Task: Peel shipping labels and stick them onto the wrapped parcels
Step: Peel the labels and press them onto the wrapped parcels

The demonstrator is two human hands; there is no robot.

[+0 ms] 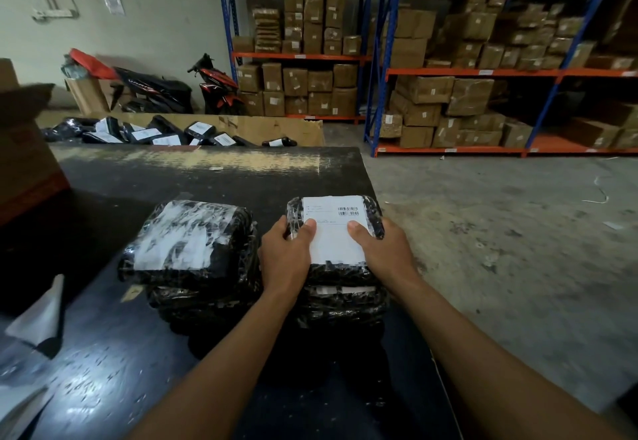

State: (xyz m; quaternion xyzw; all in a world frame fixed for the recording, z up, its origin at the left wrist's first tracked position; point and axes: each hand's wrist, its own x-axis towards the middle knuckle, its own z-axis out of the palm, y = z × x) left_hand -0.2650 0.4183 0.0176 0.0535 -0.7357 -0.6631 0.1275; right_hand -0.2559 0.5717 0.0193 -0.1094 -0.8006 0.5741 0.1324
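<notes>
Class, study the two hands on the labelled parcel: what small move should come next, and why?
Probably slide both thumbs outward to press the shipping label flat. The left hand and right hand grip the top parcel by its sides, thumbs resting on the label, whose near edge looks uneven, perhaps not fully stuck.

Pale wall [165, 25], concrete floor [500, 218], orange-blue racking [466, 72], black table [207, 180]

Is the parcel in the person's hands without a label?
No, a white label with barcodes covers the parcel, thumbs of the left hand and right hand pressing it.
</notes>
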